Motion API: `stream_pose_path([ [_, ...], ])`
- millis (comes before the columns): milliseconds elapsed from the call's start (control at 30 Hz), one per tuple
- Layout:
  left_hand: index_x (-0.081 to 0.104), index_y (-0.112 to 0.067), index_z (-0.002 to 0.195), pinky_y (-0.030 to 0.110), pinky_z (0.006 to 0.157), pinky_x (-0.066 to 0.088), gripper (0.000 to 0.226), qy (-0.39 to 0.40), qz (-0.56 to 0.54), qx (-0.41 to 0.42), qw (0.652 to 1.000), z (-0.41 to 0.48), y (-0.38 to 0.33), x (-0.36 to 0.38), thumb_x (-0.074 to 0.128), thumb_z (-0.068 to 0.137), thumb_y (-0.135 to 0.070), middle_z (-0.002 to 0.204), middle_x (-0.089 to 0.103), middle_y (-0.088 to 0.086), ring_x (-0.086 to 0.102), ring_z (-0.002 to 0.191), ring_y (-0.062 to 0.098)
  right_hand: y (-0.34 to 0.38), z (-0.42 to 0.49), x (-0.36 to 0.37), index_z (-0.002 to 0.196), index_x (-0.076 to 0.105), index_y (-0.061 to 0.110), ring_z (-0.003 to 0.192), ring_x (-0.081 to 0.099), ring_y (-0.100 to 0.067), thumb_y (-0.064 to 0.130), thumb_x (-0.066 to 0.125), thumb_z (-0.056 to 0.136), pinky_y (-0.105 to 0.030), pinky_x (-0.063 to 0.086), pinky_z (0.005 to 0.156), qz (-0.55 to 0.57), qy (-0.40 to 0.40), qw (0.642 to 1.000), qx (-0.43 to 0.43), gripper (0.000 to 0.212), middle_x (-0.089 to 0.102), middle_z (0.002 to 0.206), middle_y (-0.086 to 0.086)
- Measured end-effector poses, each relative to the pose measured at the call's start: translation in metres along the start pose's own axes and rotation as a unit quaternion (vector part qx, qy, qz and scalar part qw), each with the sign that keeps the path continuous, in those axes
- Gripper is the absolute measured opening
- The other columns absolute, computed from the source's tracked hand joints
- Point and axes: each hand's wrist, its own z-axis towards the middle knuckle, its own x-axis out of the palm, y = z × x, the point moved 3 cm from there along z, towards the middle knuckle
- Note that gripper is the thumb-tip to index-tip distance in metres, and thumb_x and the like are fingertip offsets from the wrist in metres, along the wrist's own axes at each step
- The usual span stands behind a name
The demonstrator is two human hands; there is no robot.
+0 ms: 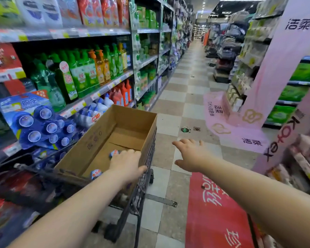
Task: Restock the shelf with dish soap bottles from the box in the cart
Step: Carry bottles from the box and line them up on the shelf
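Note:
An open cardboard box [89, 140] sits in a dark wire cart [143, 183] beside the left shelf. Two bottle caps with blue and red labels show inside it, one [114, 153] near my fingers and one [96, 173] near the box's front edge. My left hand [125, 163] reaches down into the box with its fingers over the first bottle; whether it grips it is hidden. My right hand [190, 154] hovers to the right of the cart with fingers spread and holds nothing. Green and orange dish soap bottles [86, 72] fill the middle shelf.
Blue packs of round containers [43, 126] crowd the lower left shelf next to the box. A pink tissue display [240, 126] stands on the right of the aisle. A red floor mat [215, 212] lies at the lower right. The checkered aisle floor [179, 97] runs ahead.

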Motion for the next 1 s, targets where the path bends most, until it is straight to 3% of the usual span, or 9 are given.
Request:
stream_pose_path([
  [200, 0.050, -0.021, 0.113, 0.041, 0.085, 0.044, 0.048, 0.033, -0.033, -0.082, 0.996, 0.071, -0.025, 0.022, 0.045, 0.085, -0.060, 0.121, 0.055, 0.002, 0.049, 0.115, 0.027, -0.063, 0.077, 0.014, 0.143, 0.027, 0.022, 0.134, 0.030, -0.032, 0.042, 0.053, 0.087, -0.058, 0.020, 0.109, -0.047, 0.037, 0.996, -0.071, 0.064, 0.036, 0.146, -0.006],
  [300, 0.048, -0.021, 0.121, 0.039, 0.084, 0.043, 0.051, 0.055, -0.033, -0.119, 0.991, 0.086, -0.024, 0.032, 0.044, 0.087, -0.058, 0.126, 0.053, 0.004, 0.050, 0.116, 0.028, -0.074, 0.119, 0.017, 0.144, 0.026, 0.023, 0.135, 0.029, -0.032, 0.042, 0.052, 0.087, -0.058, 0.018, 0.110, -0.051, 0.045, 0.992, -0.106, 0.065, 0.036, 0.147, -0.006],
  [567, 0.048, -0.021, 0.121, 0.038, 0.087, 0.043, 0.051, 0.109, -0.033, -0.242, 0.964, 0.100, 0.032, 0.061, 0.042, 0.088, -0.058, 0.121, 0.054, 0.004, 0.052, 0.114, 0.026, -0.033, 0.203, 0.050, 0.143, 0.026, 0.024, 0.136, 0.029, -0.032, 0.044, 0.052, 0.086, -0.056, 0.020, 0.110, -0.033, 0.072, 0.972, -0.221, 0.066, 0.035, 0.147, -0.007],
  [767, 0.049, -0.022, 0.120, 0.037, 0.083, 0.044, 0.050, 0.114, -0.064, -0.277, 0.952, 0.147, 0.078, 0.097, 0.042, 0.087, -0.059, 0.121, 0.055, 0.002, 0.053, 0.111, 0.024, -0.014, 0.278, 0.059, 0.145, 0.023, 0.024, 0.142, 0.020, -0.032, 0.040, 0.047, 0.089, -0.056, 0.013, 0.113, -0.048, 0.109, 0.966, -0.231, 0.063, 0.030, 0.151, -0.007],
  [1000, 0.048, -0.023, 0.125, 0.036, 0.089, 0.043, 0.053, 0.125, -0.113, -0.325, 0.930, 0.188, 0.144, 0.132, 0.043, 0.087, -0.060, 0.127, 0.053, 0.002, 0.050, 0.118, 0.024, 0.029, 0.361, 0.064, 0.145, 0.023, 0.025, 0.142, 0.019, -0.030, 0.036, 0.049, 0.090, -0.054, 0.014, 0.113, -0.095, 0.145, 0.949, -0.263, 0.062, 0.030, 0.150, -0.006],
])
